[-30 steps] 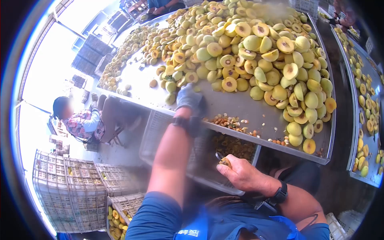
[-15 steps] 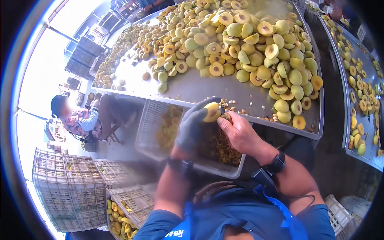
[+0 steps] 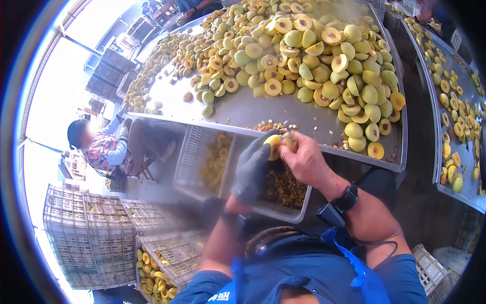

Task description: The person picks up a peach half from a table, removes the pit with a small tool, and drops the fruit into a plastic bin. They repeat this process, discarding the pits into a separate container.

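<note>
My left hand [image 3: 251, 164], in a grey glove, is closed around a yellow fruit half [image 3: 273, 146]. My bare right hand [image 3: 308, 158] is closed on a small tool [image 3: 290, 141] with a brownish handle, held against the fruit's right side; its working end is hidden. Both hands are over a white crate [image 3: 298, 215], near the front edge of the metal table [image 3: 243, 109]. Cut fruit scraps [image 3: 286, 190] lie in the crate under my hands. Across the table spreads a large heap of halved fruit [image 3: 314, 66].
Yellow pieces lie in the crate's left section [image 3: 216, 162]. A seated person [image 3: 109, 149] is at the left. Stacked crates [image 3: 91, 238] stand at lower left, beside a crate of fruit pieces [image 3: 154, 273]. Another fruit table [image 3: 438, 131] is at the right.
The tool in my right hand has turned, its handle now showing upward. My left hand has shifted slightly right with the fruit. The seated person's arm has reached toward the table.
</note>
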The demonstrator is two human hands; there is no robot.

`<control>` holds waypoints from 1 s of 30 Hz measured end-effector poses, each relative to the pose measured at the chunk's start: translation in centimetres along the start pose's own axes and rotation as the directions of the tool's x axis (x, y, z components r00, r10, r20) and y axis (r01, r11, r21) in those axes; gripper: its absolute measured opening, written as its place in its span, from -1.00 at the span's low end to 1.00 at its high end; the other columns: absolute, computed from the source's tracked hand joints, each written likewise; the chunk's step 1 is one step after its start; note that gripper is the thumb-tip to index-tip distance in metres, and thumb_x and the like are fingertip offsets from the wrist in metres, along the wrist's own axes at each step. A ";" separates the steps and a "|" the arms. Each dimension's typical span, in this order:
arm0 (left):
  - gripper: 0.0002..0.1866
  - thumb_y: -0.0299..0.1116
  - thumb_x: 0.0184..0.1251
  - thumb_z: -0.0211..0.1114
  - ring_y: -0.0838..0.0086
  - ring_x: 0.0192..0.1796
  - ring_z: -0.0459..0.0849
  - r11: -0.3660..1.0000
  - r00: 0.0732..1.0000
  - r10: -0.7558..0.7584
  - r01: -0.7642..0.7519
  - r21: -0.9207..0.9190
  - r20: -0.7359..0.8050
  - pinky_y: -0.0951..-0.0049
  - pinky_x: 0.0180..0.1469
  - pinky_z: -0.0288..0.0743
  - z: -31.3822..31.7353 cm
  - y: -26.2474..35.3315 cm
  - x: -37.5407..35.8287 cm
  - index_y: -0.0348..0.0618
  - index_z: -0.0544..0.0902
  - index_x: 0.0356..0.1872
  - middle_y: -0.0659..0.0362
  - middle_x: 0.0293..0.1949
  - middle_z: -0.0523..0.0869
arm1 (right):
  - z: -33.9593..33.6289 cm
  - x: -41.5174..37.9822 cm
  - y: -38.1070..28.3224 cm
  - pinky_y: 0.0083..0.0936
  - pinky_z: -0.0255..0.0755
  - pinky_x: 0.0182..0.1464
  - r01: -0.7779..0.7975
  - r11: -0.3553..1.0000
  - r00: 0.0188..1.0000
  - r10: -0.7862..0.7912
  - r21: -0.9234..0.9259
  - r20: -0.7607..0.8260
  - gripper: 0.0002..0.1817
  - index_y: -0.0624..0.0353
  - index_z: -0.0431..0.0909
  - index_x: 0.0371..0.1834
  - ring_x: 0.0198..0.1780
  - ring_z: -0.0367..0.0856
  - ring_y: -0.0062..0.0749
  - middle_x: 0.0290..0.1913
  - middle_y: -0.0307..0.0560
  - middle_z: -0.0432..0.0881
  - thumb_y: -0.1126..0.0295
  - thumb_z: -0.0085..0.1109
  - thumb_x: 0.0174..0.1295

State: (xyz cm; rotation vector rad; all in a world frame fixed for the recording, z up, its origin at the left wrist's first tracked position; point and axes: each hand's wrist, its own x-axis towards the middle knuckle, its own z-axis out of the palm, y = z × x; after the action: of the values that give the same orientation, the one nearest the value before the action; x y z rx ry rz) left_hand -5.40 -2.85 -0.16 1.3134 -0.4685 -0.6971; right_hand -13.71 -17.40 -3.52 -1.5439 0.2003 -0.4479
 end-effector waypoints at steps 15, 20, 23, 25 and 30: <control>-0.47 -0.26 0.56 0.14 0.39 0.14 0.69 0.994 0.998 0.063 -0.064 -0.091 -0.011 0.37 0.28 0.52 -0.8 0.0 0.3 -0.44 0.52 0.39 0.03 0.13 0.70 | -0.1 -1.3 -2.6 -0.39 0.52 0.09 -0.307 0.951 0.910 0.302 -0.027 0.284 -0.78 0.34 0.54 0.05 -0.06 0.60 -0.46 -0.15 -0.13 0.70 0.49 0.10 0.41; -0.53 -0.36 0.62 0.13 0.50 0.13 0.65 0.982 0.995 0.102 -0.099 0.161 -0.010 0.46 0.23 0.52 -0.6 -0.1 -0.3 -0.39 0.52 0.42 0.07 0.15 0.71 | 0.7 -2.1 -2.3 -0.30 0.55 0.12 -0.234 0.956 0.939 0.270 -0.178 0.214 -0.73 0.35 0.52 0.09 -0.03 0.69 -0.29 -0.12 0.02 0.75 0.44 0.10 0.40; -0.55 -0.42 0.62 0.13 0.54 0.12 0.64 0.958 0.989 0.150 -0.144 0.250 -0.006 0.51 0.20 0.52 -1.0 -1.3 -0.7 -0.37 0.52 0.43 0.10 0.15 0.71 | 0.6 -1.7 -2.0 -0.26 0.54 0.14 -0.322 0.944 0.871 0.269 0.066 0.412 -0.66 0.36 0.51 0.13 0.01 0.72 -0.14 -0.09 0.16 0.75 0.40 0.14 0.36; -0.55 -0.43 0.62 0.12 0.54 0.12 0.64 0.962 0.991 0.135 -0.131 0.240 0.001 0.52 0.20 0.51 -0.7 -1.7 -0.7 -0.38 0.51 0.43 0.11 0.15 0.71 | 0.9 -2.3 -2.6 -0.24 0.55 0.14 -0.252 0.966 0.905 0.258 -0.062 0.337 -0.63 0.36 0.50 0.15 0.02 0.73 -0.09 -0.08 0.22 0.75 0.38 0.16 0.35; -0.58 -0.41 0.62 0.13 0.49 0.12 0.67 0.975 0.983 0.176 -0.165 0.150 -0.059 0.49 0.21 0.53 -0.5 -2.2 -0.1 -0.41 0.56 0.36 0.08 0.13 0.74 | 0.5 -1.9 -4.3 -0.20 0.57 0.10 -0.234 0.918 0.890 0.335 -0.319 0.309 -0.61 0.38 0.49 0.16 0.04 0.75 -0.03 -0.08 0.26 0.75 0.36 0.19 0.36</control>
State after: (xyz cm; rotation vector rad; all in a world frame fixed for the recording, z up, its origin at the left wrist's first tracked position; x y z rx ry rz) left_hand -5.55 -2.61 -2.45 1.4109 -0.5747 -0.4780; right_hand -15.92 -16.04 0.47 -1.8037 0.2091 0.1080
